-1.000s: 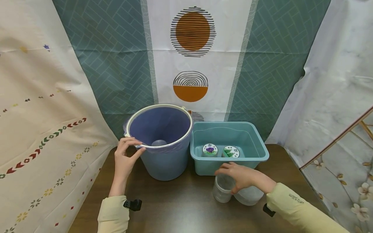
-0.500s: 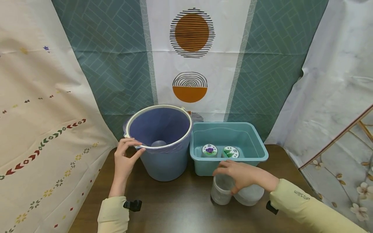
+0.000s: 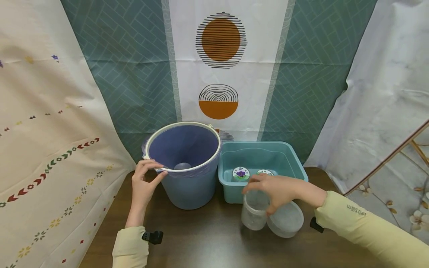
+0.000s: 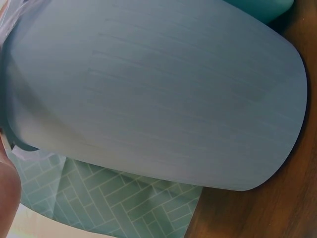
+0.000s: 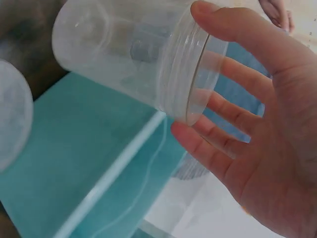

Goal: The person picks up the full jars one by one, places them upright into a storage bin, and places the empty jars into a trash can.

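My right hand (image 3: 281,191) grips a clear plastic jar (image 3: 255,217) by its open rim, thumb on one side and fingers on the other. In the right wrist view the jar (image 5: 114,49) has a threaded neck and looks empty. It is held just above the table, in front of the teal basin (image 3: 231,191). A wide, low translucent container (image 3: 286,219) stands right beside it. My left hand (image 3: 142,182) pinches the pale rim of a blue trash can (image 3: 192,191) lined with a clear bag. One translucent round thing (image 3: 182,166) lies inside the can.
Two round lids with flower and leaf pictures, a purple-flower lid (image 3: 241,174) and a green-leaf lid (image 3: 264,172), show inside the basin. Can and basin stand side by side at the back of the dark wooden table (image 3: 201,238), before a patterned cloth (image 3: 134,74).
My right hand has raised the jar slightly off the table and shifted it a little left, away from the low container. The left hand has stayed at the can's rim.
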Demonstrator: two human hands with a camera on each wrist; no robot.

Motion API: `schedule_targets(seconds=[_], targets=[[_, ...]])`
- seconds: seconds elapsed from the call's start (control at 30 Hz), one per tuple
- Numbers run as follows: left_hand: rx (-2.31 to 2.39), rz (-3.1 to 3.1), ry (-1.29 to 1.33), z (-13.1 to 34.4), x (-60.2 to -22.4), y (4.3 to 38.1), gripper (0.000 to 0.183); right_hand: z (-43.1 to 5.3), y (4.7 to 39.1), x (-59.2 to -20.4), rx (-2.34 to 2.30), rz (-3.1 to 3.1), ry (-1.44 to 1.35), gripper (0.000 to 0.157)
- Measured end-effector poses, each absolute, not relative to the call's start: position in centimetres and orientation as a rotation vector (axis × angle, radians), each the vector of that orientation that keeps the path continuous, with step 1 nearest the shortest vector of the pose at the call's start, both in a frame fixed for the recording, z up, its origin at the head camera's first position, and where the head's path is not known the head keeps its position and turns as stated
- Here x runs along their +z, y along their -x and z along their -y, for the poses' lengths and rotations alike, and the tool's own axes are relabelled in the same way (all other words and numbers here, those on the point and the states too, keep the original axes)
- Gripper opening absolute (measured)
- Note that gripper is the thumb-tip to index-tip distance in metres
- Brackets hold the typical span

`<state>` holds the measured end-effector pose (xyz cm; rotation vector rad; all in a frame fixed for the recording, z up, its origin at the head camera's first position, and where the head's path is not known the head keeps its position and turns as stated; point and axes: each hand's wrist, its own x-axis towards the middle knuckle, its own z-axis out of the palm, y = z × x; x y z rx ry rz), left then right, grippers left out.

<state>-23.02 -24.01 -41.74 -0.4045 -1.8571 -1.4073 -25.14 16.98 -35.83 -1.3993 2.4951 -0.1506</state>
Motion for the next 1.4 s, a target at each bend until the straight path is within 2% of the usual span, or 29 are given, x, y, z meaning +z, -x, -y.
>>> schedule_targets(seconds=[0.33, 1.1, 1.4], targets=[[-1.401, 1.860, 0.411, 24.0, -41.7, 23.1, 0.025, -16.2, 26.0, -32.1, -0.183, -2.463, 1.352, 0.076], [-1.408, 1.866, 0.411, 24.1, -41.5, 23.2, 0.025, -11.6, 28.7, -23.2, -0.087, -2.341, 1.499, 0.076], [-1.396, 1.858, 0.414, 24.0, -41.7, 23.0, 0.024, -9.4, 29.2, -19.8, -0.068, -2.259, 1.394, 0.079]])
